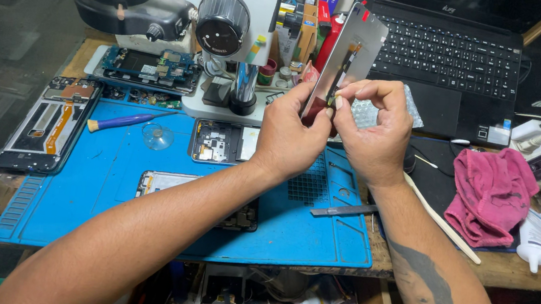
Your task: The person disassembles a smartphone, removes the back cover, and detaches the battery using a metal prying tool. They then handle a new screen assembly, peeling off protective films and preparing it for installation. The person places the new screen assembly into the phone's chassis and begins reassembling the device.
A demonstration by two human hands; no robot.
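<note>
Silver-backed phone display panel [357, 43] with a dark flex ribbon down its middle is what we hold raised above the blue silicone repair mat [315, 235], tilted with its top toward the black laptop [447, 57]. We count one such panel in the hands, and four opened phone bodies lying about: one with a green board [148, 67] under the white microscope [232, 12], one dark frame [50, 123] at the mat's left edge, one small open body [220, 143] at mat centre, and one [165, 184] partly hidden beneath our left forearm. One purple-handled tool [128, 120], one clear round suction cup [158, 136] and one grey flat metal pry blade [343, 211] lie on the mat; one crumpled pink cloth [493, 191] sits to the right. Our left hand [289, 137] is closed round the panel's lower edge, thumb and fingers pinching it. Our right hand [374, 133] is curled, thumb and forefinger nipped together on the ribbon's lower end, touching the panel.
</note>
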